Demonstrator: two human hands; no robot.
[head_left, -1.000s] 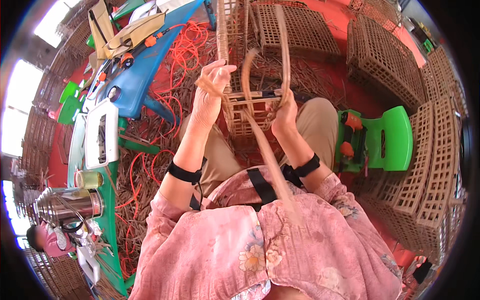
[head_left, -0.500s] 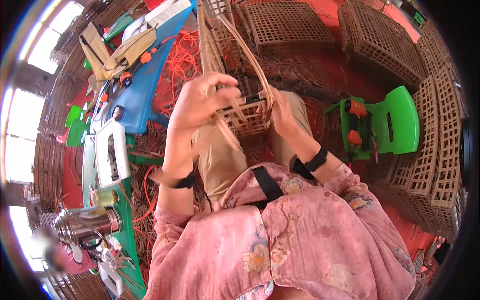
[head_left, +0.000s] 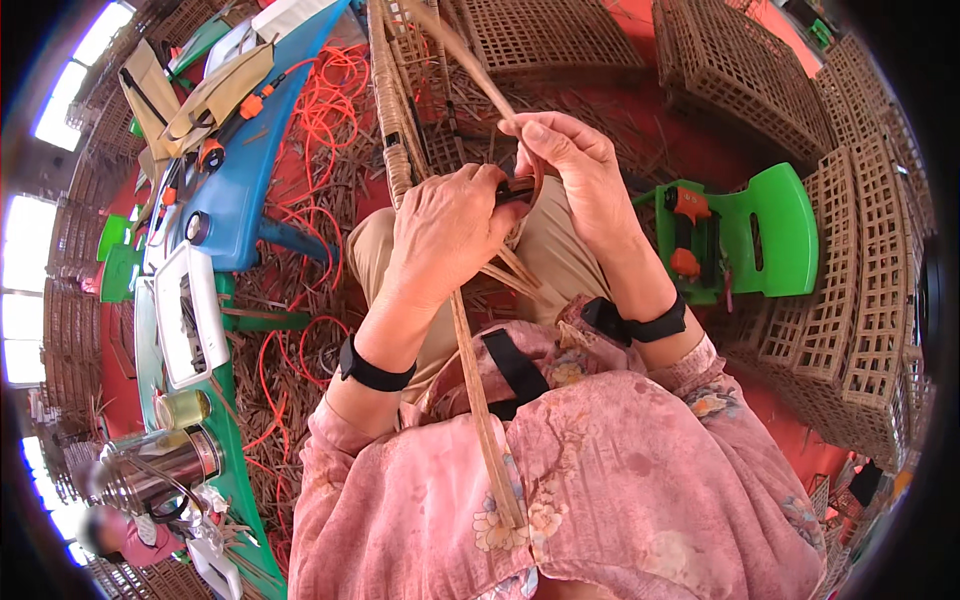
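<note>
Fingers of your left hand (head_left: 450,225) are now curled tight around the rattan strip (head_left: 478,400) at centre frame, where a moment ago they hovered loosely. Right of it, your right hand (head_left: 580,180) has closed in, pinching the strip's upper run against the woven frame (head_left: 395,130), so the bend looks secured.

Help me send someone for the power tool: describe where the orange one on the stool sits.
Look right of the person's knees to the green plastic stool on the red floor. The orange-and-black power tool lies on its seat, the only orange thing among the woven brown crates.
</note>
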